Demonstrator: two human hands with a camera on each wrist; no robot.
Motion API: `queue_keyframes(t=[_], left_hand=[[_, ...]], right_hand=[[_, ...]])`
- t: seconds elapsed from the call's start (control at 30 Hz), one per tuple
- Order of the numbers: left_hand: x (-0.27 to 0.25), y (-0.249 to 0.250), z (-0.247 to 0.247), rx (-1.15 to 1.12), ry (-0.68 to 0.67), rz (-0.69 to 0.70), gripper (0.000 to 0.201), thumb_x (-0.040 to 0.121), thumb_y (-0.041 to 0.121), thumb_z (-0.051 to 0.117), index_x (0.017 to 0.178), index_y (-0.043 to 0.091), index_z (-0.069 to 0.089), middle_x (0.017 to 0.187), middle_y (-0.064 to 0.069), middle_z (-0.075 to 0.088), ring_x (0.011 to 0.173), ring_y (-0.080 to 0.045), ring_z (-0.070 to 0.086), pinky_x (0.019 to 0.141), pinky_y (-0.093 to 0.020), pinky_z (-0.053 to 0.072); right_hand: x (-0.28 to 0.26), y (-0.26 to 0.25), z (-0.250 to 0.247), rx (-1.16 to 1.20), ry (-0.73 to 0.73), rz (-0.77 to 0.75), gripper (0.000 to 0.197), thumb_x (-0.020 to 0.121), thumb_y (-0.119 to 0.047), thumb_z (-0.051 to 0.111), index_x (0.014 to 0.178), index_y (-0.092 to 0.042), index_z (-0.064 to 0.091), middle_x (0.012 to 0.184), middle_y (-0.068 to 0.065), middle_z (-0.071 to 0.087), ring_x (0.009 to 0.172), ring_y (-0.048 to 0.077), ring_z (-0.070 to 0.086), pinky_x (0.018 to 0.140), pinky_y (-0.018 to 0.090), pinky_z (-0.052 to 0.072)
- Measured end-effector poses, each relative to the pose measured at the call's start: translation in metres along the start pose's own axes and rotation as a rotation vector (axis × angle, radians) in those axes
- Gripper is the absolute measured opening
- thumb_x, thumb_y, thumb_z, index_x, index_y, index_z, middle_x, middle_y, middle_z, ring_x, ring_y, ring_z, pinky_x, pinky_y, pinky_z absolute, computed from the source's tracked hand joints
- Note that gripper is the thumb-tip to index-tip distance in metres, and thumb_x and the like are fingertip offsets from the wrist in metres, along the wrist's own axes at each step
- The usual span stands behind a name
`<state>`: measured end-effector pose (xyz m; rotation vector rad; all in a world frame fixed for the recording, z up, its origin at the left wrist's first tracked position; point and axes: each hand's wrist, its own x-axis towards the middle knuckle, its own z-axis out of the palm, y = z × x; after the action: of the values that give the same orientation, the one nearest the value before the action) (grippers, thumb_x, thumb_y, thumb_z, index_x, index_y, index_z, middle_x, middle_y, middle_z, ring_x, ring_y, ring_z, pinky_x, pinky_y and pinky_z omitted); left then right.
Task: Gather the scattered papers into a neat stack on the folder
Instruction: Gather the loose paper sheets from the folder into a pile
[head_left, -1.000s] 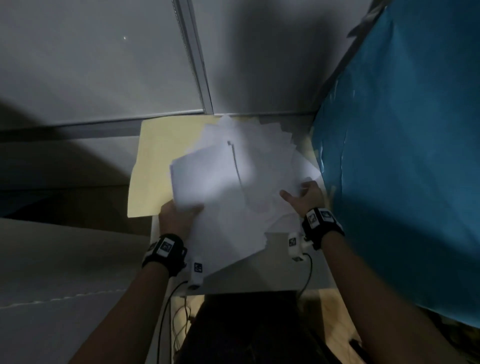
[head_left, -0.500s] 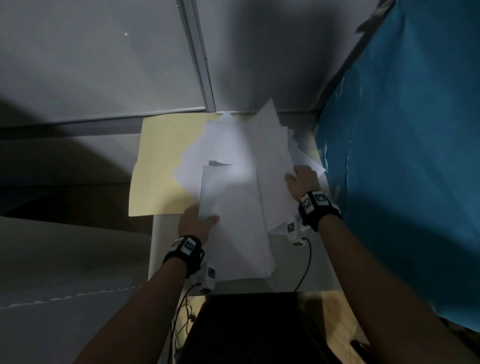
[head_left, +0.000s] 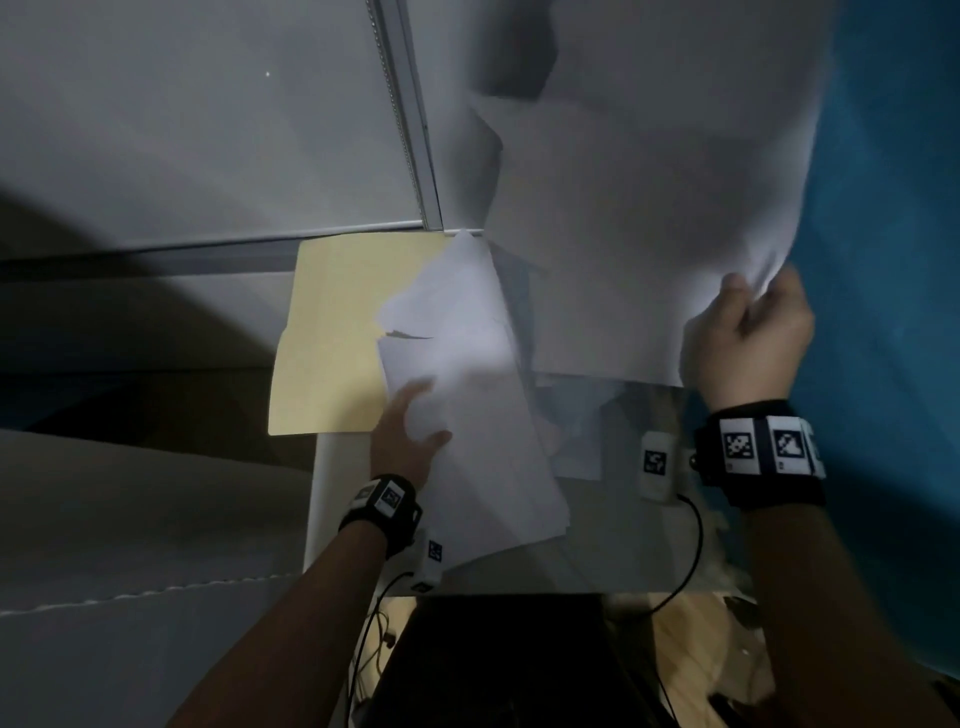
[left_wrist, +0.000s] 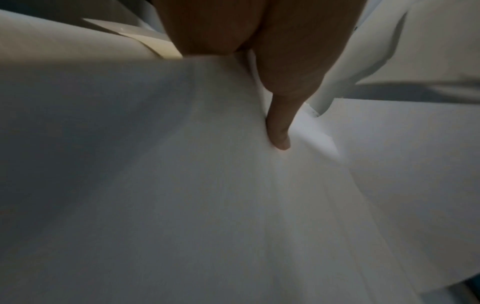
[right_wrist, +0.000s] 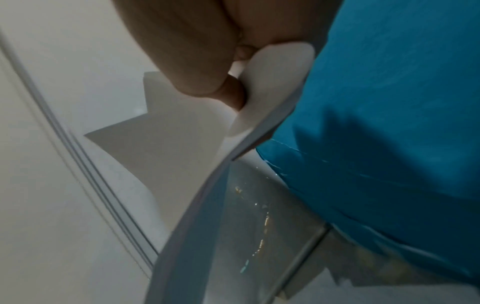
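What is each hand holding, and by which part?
Right hand pinches lifted sheets at their right edge; left hand grips the pile at its left edge.

The papers (head_left: 483, 457) are being recorded as thin, matt white paper; the folder (head_left: 332, 322) as matt pale-yellow card. The table (head_left: 613, 551) is being seen as glossy, reflecting. The blue cloth (head_left: 883, 208) is being noted as matt and creased.

Your right hand (head_left: 748, 338) pinches a corner of the white sheets (head_left: 649, 208), held up above the table (head_left: 613, 551). Your left hand (head_left: 410, 436) grips the paper pile (head_left: 483, 447) by its edge; that pile overlaps the yellow folder (head_left: 332, 332).
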<state>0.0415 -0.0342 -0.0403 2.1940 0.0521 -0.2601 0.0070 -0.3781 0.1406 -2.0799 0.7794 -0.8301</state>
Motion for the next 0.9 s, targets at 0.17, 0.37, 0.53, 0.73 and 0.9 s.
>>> queue_keyframes(t=[0.17,0.37,0.53,0.73,0.9], left_hand=[[-0.004,-0.004,0.007,0.012,-0.021,-0.165,0.031,0.078,0.018,0.094,0.107,0.025,0.084,0.120,0.001,0.076,0.114,-0.024,0.070,0.106,-0.046,0.056],[-0.008,0.020,0.000,-0.504,-0.035,-0.428,0.049,0.104,0.055,0.059,0.106,0.014,0.086,0.102,-0.008,0.083,0.098,-0.032,0.078,0.086,-0.036,0.063],[-0.010,0.017,0.002,-0.605,-0.086,-0.519,0.092,0.079,0.096,0.050,0.108,0.016,0.082,0.107,-0.009,0.083,0.100,-0.032,0.078,0.092,-0.048,0.061],[-0.012,0.012,0.006,-0.343,0.063,-0.441,0.053,0.108,0.048,0.057,0.092,0.000,0.072,0.089,-0.011,0.073,0.092,-0.031,0.071,0.084,-0.044,0.056],[-0.013,0.009,-0.004,-0.336,0.062,-0.487,0.055,0.110,0.050,0.053,0.107,-0.002,0.072,0.104,-0.017,0.072,0.099,-0.035,0.068,0.083,-0.039,0.051]], right_hand=[[-0.001,0.001,0.009,0.177,-0.021,0.095,0.029,0.097,-0.019,0.053,0.083,0.007,0.053,0.069,0.028,0.052,0.057,0.012,0.045,0.051,0.032,0.038],[-0.075,0.064,0.054,-0.076,-0.490,0.384,0.042,0.093,-0.045,0.058,0.115,-0.011,0.066,0.113,0.010,0.072,0.106,0.027,0.068,0.098,0.036,0.052],[-0.140,0.097,0.064,-0.032,-0.677,0.554,0.024,0.099,-0.016,0.059,0.118,-0.003,0.068,0.115,0.011,0.069,0.109,0.025,0.065,0.087,0.026,0.044],[-0.134,0.132,0.058,-0.145,-0.630,0.544,0.036,0.094,-0.025,0.063,0.117,0.001,0.069,0.117,0.017,0.071,0.107,0.032,0.067,0.091,0.034,0.051],[-0.093,0.144,0.045,-0.177,-0.657,0.428,0.026,0.095,-0.015,0.064,0.118,-0.003,0.065,0.103,0.012,0.069,0.099,0.033,0.069,0.085,0.035,0.054]])
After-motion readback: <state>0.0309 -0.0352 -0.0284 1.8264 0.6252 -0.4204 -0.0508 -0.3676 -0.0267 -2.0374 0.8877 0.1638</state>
